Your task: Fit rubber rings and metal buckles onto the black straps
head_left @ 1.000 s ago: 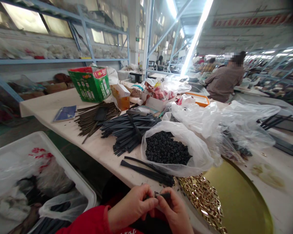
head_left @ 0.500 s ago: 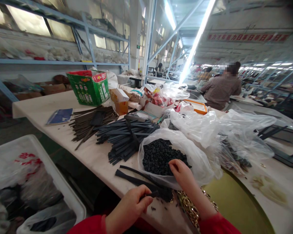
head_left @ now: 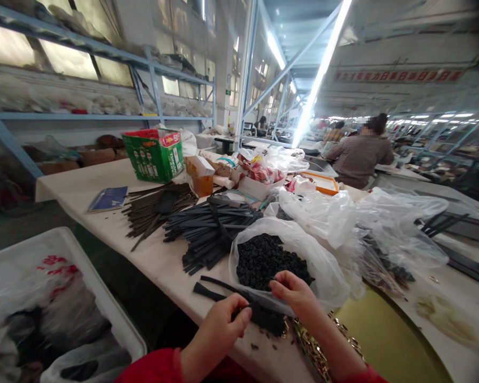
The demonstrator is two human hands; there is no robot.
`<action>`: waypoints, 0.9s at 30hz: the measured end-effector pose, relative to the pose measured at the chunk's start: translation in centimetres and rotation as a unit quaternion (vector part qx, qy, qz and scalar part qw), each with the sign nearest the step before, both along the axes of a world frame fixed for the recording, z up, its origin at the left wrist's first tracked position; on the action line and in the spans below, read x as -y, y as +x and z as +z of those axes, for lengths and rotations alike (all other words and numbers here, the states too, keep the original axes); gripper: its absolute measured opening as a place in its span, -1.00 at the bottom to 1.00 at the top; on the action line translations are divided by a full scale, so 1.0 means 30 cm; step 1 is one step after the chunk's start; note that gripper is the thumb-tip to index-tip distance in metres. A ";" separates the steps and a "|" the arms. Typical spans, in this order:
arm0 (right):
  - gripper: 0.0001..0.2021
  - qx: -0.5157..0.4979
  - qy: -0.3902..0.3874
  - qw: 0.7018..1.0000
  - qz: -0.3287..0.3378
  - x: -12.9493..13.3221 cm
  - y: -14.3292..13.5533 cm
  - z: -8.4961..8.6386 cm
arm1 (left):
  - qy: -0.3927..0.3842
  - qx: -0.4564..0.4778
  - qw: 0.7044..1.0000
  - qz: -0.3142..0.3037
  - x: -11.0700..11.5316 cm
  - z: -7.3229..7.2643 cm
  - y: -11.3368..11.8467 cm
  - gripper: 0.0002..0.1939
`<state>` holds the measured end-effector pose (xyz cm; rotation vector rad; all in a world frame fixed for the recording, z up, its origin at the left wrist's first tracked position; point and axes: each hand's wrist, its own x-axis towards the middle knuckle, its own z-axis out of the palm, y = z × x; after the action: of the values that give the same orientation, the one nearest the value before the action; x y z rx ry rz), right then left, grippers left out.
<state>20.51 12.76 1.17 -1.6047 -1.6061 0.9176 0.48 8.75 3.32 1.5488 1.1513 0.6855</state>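
Observation:
My left hand [head_left: 222, 325] is closed at the front edge of the table, thumb against forefinger, on a black strip mostly hidden by the fingers. My right hand [head_left: 294, 291] pinches a small black piece [head_left: 272, 280] at the near rim of a clear plastic bag [head_left: 327, 260]. Heaped in that bag are many small black pieces [head_left: 263, 260], like short loops. Loose black strips [head_left: 213, 290] lie just beyond my left hand. Below my right forearm, gold-coloured metal links [head_left: 312, 348] are piled beside a round gold-coloured tray [head_left: 391, 335].
Bundles of black strips [head_left: 207, 229] and brown strips [head_left: 155, 207] lie behind. A blue booklet [head_left: 108, 199], a green carton [head_left: 154, 157] and crumpled plastic bags [head_left: 319, 207] are further back. At left stands a white bin [head_left: 104, 298]. A person [head_left: 359, 154] sits beyond the table.
My right hand has drawn back slightly towards my left hand, and a small black piece now shows at its fingertips. My left hand has risen a little. The view has shifted slightly.

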 end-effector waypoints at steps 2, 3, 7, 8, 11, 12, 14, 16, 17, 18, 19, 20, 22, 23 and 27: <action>-0.68 -0.074 -0.028 0.996 0.028 0.066 -0.048 0.037 | 0.028 0.005 0.999 0.017 -0.003 0.036 0.013 -0.79; -0.65 -0.126 -0.047 0.990 0.033 0.097 -0.072 0.053 | 0.043 0.004 0.999 0.025 -0.002 0.050 0.017 -0.79; -0.60 -0.300 -0.101 0.949 0.006 0.180 -0.138 0.080 | 0.094 -0.017 0.995 0.036 0.021 0.068 0.018 -0.81; -0.60 -0.309 -0.098 0.946 -0.001 0.190 -0.145 0.076 | 0.099 -0.026 0.994 0.037 0.029 0.065 0.014 -0.81; -0.63 -0.302 -0.069 0.951 -0.015 0.210 -0.152 0.051 | 0.105 -0.057 0.992 0.045 0.053 0.051 0.003 -0.81; -0.64 -0.292 -0.055 0.955 -0.017 0.215 -0.153 0.041 | 0.105 -0.065 0.991 0.049 0.060 0.047 -0.001 -0.82; -0.68 -0.268 -0.033 0.963 -0.013 0.226 -0.151 0.026 | 0.101 -0.070 0.991 0.051 0.072 0.041 -0.006 -0.82; -0.70 -0.246 -0.023 0.969 -0.004 0.236 -0.147 0.015 | 0.091 -0.069 0.993 0.040 0.080 0.037 -0.009 -0.81; -0.71 -0.238 -0.023 0.971 0.000 0.241 -0.144 0.010 | 0.086 -0.070 0.993 0.034 0.082 0.035 -0.010 -0.80; -0.72 -0.230 -0.024 0.973 0.004 0.245 -0.141 0.006 | 0.082 -0.073 0.994 0.026 0.084 0.032 -0.011 -0.80; -0.73 -0.221 -0.024 0.975 0.008 0.249 -0.137 0.003 | 0.080 -0.078 0.994 0.017 0.084 0.029 -0.012 -0.80; -0.75 -0.210 -0.024 0.977 0.012 0.252 -0.133 -0.001 | 0.079 -0.085 0.993 0.009 0.084 0.025 -0.013 -0.80; -0.78 -0.182 -0.022 0.983 0.024 0.259 -0.125 -0.005 | 0.077 -0.098 0.992 -0.014 0.083 0.017 -0.015 -0.80; -0.79 -0.171 -0.020 0.985 0.030 0.262 -0.122 -0.006 | 0.073 -0.099 0.992 -0.030 0.082 0.015 -0.016 -0.80; -0.82 -0.209 -0.038 0.977 0.028 0.270 -0.119 -0.007 | 0.030 -0.070 0.994 -0.078 0.071 0.022 -0.015 -0.80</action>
<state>16.96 4.66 0.97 -1.3104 -1.3379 1.2638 0.02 6.62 3.97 1.7396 1.1071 0.5170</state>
